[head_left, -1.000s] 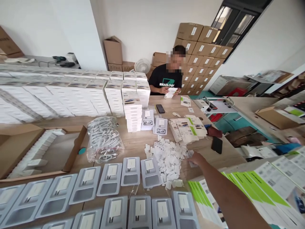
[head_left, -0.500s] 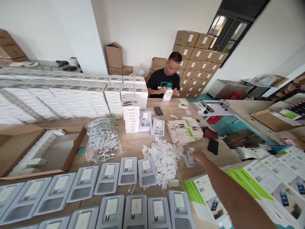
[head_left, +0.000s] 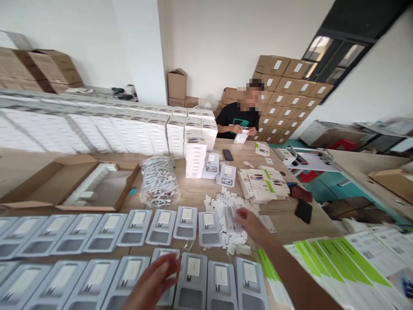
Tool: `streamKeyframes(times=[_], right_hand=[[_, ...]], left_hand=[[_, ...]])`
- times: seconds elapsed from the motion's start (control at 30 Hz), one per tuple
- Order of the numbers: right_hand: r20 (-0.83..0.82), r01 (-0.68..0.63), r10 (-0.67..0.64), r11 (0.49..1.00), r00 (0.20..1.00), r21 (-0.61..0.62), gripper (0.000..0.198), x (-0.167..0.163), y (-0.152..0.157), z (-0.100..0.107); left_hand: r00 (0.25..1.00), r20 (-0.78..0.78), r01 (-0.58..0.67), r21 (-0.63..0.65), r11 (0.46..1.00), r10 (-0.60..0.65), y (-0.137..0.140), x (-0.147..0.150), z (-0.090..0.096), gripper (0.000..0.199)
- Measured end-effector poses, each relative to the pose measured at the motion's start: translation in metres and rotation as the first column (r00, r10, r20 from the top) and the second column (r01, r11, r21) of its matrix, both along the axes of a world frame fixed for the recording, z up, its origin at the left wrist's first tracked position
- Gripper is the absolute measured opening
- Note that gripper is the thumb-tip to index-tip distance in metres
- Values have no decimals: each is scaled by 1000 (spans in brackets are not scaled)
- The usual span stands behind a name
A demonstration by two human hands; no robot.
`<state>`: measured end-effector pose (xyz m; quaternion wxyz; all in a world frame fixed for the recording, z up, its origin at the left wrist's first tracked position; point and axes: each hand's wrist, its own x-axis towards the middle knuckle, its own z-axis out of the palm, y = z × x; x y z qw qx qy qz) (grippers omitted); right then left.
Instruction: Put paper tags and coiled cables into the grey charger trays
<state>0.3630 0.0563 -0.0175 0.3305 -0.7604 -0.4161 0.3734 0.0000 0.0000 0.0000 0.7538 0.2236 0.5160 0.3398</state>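
Note:
My right hand [head_left: 248, 220] grips a thin bunch of white printed cards [head_left: 230, 218], blurred by motion, over a heap of small white folded paper pieces [head_left: 237, 247]. Low in the middle, my left hand [head_left: 158, 275] hovers above the grey plastic trays [head_left: 191, 297], its fingers loosely bent and apart, holding nothing. Each nearby tray carries a white charger plug [head_left: 194, 267] in its upper recess, while the lower recess is bare. More printed cards [head_left: 267, 224] lie just right of my right wrist.
A bag of white cables [head_left: 159, 181] and an open carton [head_left: 129, 189] lie at left. White boxes [head_left: 195, 161] are stacked behind. Flat printed boxes [head_left: 258, 185] and a black phone [head_left: 303, 211] lie at right. Across the table a person [head_left: 238, 118] handles a white box.
My right hand has lifted cards off the table and moved left with them over the paper heap. My left hand has come into view above the trays. The view has shifted left.

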Motion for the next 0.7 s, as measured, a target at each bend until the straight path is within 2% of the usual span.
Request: streamKeyframes(times=[0.03,0.1,0.13,0.23,0.3,0.37,0.43,0.47,0.5,0.57,0.63,0.7], right_hand=[[-112,-106,111,993,987,50,26,-36,-8,-2],[-266,-253,278,959,923,125,22,-105,-27,-5],[-264,-286,317,946,911,150,21,-134,-38,-6],[-79,-331,353,920,932,210,23,-193,-62,-7],[91,-415,405,885,910,213,33,-207,-71,-6],[219,-511,473,842,853,172,55,-210,-77,-4],[290,-600,546,786,786,147,88,-212,-82,-1],[309,-654,594,742,743,145,100,-214,-84,1],[323,-709,644,690,693,146,108,-218,-85,3],[333,-784,716,604,613,145,107,-233,-84,3],[337,-792,724,595,603,137,100,-252,-82,1],[347,-757,684,639,641,138,96,-274,-81,-3]], left_hand=[[980,185,69,38,997,-75,9,18,-6,55],[912,387,137,27,990,-137,21,45,-13,56],[877,452,178,13,984,-165,23,53,-15,54],[887,461,73,-73,995,-32,19,55,-19,39],[902,426,-20,-135,991,76,13,41,-23,33],[903,414,-25,-222,975,117,9,21,-29,30],[908,411,53,-304,951,81,7,2,-34,27],[912,409,118,-342,932,35,6,-6,-35,24],[914,406,181,-368,912,-17,5,-13,-35,21],[916,387,258,-373,891,-103,2,-25,-33,17],[927,355,253,-344,904,-124,1,-38,-29,15],[943,312,215,-297,930,-118,1,-52,-24,15]])
